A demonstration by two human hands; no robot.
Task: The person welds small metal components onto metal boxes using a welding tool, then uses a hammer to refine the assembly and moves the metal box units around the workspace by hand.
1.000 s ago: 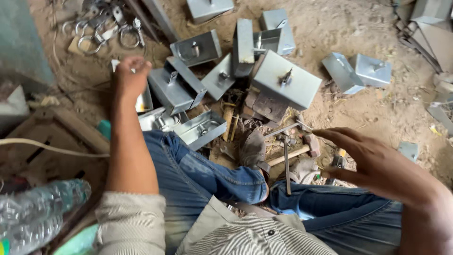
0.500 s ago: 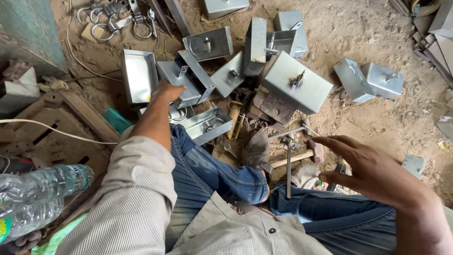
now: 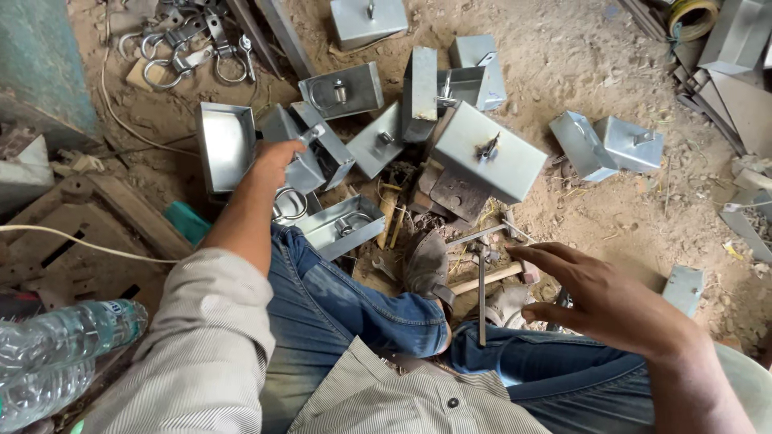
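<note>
**Picking a metal box out of the pile**

Person sitting on the ground, jeans and a striped shirt. The left hand [image 3: 277, 157] is stretched out toward 11 o'clock and has its fingers closed on the edge of a small grey metal box [image 3: 310, 157], right in the heap. Just beside it at 9 o'clock an open tray [image 3: 227, 145] stands tilted up on its side. The right hand [image 3: 607, 301] hovers at 3 o'clock with fingers spread, grasping nothing, just above a hammer [image 3: 482, 281] that lies by the shoe [image 3: 425, 265].

Looks to me like the pick-up step: box gripped but not yet lifted clear. I'd say the next move needs a clean pull toward the lap without dragging the neighbouring boxes along, since they lean on each other, and the free hand is near enough to the hammer to take it.

No worktop here, it's all on a sandy dirt floor [image 3: 579, 72] scattered with more boxes, a bigger one [image 3: 486, 157] at 12 o'clock, and a bunch of ring clamps [image 3: 181, 44] up at 11. A plastic water bottle [image 3: 60, 354] lies at 8 o'clock
</note>
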